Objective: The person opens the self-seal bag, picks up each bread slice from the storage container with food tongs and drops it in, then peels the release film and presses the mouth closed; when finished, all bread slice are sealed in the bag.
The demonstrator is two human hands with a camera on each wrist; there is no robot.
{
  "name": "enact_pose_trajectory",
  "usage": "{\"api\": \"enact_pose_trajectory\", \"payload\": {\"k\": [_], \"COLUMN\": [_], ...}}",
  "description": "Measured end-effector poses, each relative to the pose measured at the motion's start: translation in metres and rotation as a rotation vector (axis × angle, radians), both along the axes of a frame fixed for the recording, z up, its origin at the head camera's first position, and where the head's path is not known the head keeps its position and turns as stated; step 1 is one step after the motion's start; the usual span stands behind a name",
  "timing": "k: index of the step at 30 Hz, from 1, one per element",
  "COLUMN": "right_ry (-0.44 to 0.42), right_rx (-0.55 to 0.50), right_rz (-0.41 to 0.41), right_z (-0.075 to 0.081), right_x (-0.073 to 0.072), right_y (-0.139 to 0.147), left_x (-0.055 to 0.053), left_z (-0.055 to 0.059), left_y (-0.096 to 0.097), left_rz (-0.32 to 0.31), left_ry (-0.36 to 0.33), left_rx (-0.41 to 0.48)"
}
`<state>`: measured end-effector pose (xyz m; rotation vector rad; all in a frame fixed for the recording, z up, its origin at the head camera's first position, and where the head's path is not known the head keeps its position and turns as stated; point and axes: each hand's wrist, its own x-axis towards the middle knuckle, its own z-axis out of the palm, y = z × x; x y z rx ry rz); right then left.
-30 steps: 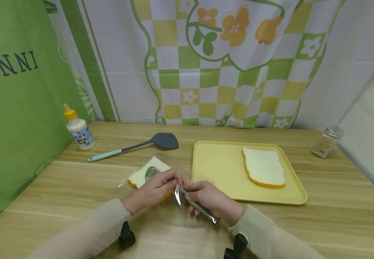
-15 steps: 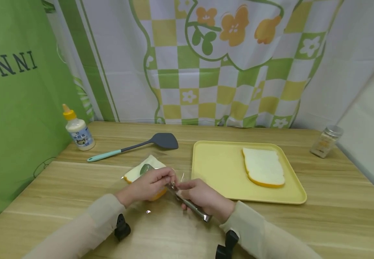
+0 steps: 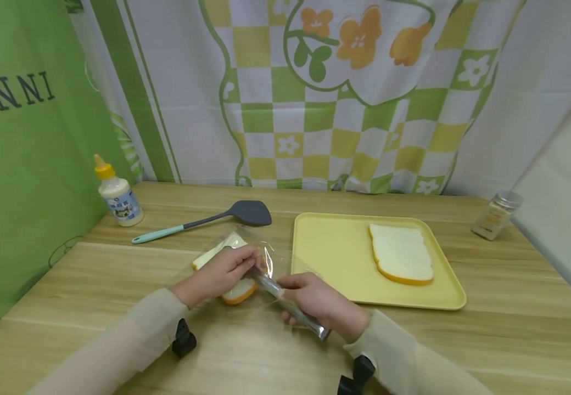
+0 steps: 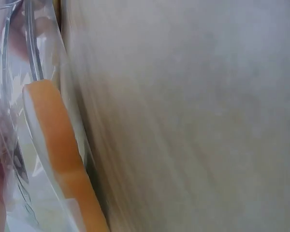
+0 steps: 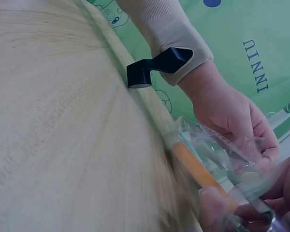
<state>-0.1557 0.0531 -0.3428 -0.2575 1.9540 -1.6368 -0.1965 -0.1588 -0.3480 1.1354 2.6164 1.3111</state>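
Note:
Metal tongs [image 3: 307, 320] slant from lower right to upper left, with my right hand [image 3: 317, 299] gripping their arms. They reach into a clear plastic bag [image 3: 268, 262] whose mouth my left hand [image 3: 223, 272] pinches. Inside the bag lies a bread slice [image 3: 239, 291] with an orange crust, partly covered by the left hand. In the left wrist view, a tongs arm [image 4: 33, 43] runs to the slice's crust edge [image 4: 55, 135] behind the film. The far ends of the tongs are hidden by the left hand in the head view.
A yellow tray [image 3: 330, 252] with another bread slice [image 3: 403, 252] lies to the right. Behind the hands is a turner [image 3: 248, 212] with a mint handle. A squeeze bottle [image 3: 119, 198] stands at the back left, a small jar [image 3: 495, 216] at the back right.
Both hands shifted a little left overall. A dark rounded tongs end, which showed on the bread left of my left hand, is now hidden. More of the slice's near corner shows.

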Motion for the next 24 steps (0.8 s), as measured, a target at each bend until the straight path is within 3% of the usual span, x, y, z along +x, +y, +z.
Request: {"api": "enact_pose_trajectory", "payload": {"k": [5, 15, 24], "right_ry": [0.045, 0.142, 0.132], "right_rx": [-0.012, 0.019, 0.115], "right_rz": [0.036, 0.141, 0.069], "right_z": [0.001, 0.01, 0.01], "right_x": [0.001, 0.004, 0.011], "right_y": [0.011, 0.044, 0.062], "left_x": [0.001, -0.001, 0.004], "left_z": [0.003, 0.007, 0.005], "left_y": [0.0, 0.0, 0.006], "left_rz": [0.062, 0.109, 0.091], "left_ry": [0.051, 0.141, 0.163], "left_rx": [-0.063, -0.083, -0.033]}}
